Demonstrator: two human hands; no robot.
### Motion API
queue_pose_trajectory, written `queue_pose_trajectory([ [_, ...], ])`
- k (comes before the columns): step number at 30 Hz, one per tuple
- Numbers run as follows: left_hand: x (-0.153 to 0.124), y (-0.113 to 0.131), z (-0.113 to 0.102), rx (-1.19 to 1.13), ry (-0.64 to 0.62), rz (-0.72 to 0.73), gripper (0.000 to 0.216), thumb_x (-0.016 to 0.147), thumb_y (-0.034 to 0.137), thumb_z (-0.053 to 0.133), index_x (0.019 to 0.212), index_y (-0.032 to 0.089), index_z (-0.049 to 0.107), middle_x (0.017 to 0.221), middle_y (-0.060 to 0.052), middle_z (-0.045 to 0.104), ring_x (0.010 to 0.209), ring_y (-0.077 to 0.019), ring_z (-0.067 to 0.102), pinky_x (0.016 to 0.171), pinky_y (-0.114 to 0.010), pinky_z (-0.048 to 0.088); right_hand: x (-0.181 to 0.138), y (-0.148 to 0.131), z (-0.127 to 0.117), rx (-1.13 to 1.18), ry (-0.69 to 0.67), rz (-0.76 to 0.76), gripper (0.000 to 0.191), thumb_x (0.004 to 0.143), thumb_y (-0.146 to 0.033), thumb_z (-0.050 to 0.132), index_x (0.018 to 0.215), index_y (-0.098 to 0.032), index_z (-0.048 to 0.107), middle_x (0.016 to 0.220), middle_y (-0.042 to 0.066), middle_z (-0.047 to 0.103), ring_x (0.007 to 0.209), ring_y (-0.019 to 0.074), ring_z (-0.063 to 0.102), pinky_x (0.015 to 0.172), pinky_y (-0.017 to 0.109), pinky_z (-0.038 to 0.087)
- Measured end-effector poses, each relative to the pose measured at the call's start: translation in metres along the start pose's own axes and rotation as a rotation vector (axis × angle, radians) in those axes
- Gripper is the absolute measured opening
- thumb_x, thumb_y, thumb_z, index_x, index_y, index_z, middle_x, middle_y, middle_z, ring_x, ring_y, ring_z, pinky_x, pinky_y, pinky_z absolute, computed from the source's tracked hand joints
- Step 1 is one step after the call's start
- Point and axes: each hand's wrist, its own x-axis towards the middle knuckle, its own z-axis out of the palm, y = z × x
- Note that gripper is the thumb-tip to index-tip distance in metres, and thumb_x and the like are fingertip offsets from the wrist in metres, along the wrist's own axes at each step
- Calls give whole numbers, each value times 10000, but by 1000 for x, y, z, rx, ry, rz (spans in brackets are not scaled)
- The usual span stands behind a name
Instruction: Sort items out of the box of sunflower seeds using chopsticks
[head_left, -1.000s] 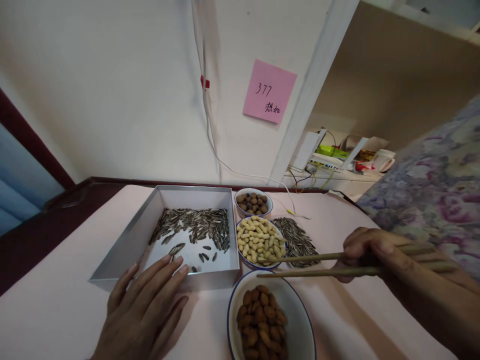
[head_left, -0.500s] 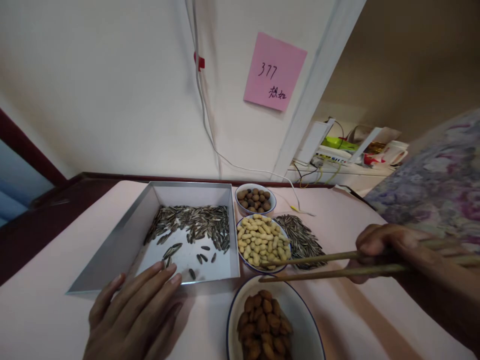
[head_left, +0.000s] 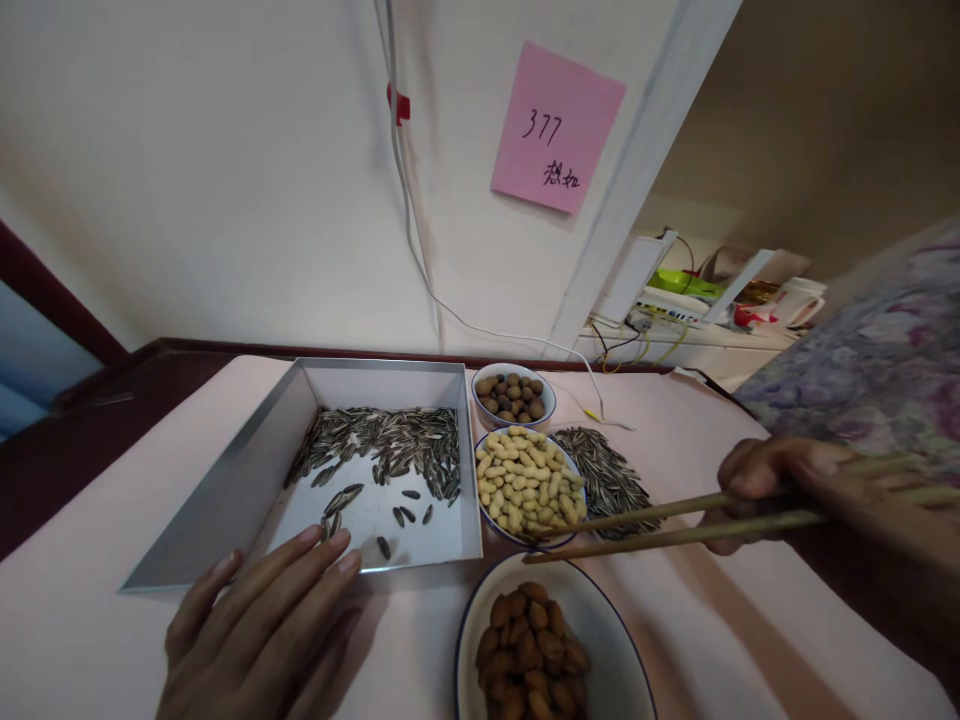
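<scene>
A pair of wooden chopsticks point(head_left: 679, 538) is gripped in my right hand point(head_left: 780, 490), reaching left. Their tips stay apart with nothing between them, one above the near rim of the peanut bowl, the other over the far rim of the almond bowl. Peanuts point(head_left: 525, 478) fill the first bowl; brown almonds point(head_left: 532, 650) lie in the larger white bowl point(head_left: 615, 650). My left hand point(head_left: 262, 625), palm down with fingers outstretched, is at the near side of a grey box point(head_left: 217, 490). Striped sunflower seeds point(head_left: 390, 440) cover the box's far part, with several loose ones nearer.
Behind the peanuts stands a bowl of round brown nuts point(head_left: 510, 398). A pile of sunflower seeds point(head_left: 607, 480) lies to the right. A white cable point(head_left: 510, 338) hangs down the wall onto the table. Floral fabric point(head_left: 877, 350) is close on the right.
The view has shifted slightly. Both hands keep nearly the same pose, and the chopsticks remain near the two bowl rims with tips apart. No nuts or seeds have visibly moved.
</scene>
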Motion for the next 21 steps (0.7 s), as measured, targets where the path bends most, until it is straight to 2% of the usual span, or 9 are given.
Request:
queue_pose_trajectory([
  [8,1,-2,-1,-23,-4,8,474,810,188,594,1283,208,567,1228,-56,648,1244,-190,511,1184,-385,173,2,0,3,48,4,27,337,842,-509,575,718,-213,677,725,82,628,624,224,632,587,330,556],
  [14,2,-1,-1,-14,-16,8,476,790,178,627,1262,213,580,1217,-60,652,1204,-192,537,1178,-399,179,5,-2,8,29,28,73,413,809,-582,584,713,-192,682,642,108,635,601,231,627,575,314,538],
  [21,1,-2,-2,-41,-19,6,456,802,164,606,1256,201,586,1219,-63,653,1253,-184,498,1182,-389,170,7,-3,13,24,28,90,408,819,-572,570,720,-194,688,635,111,640,621,231,630,580,294,539],
])
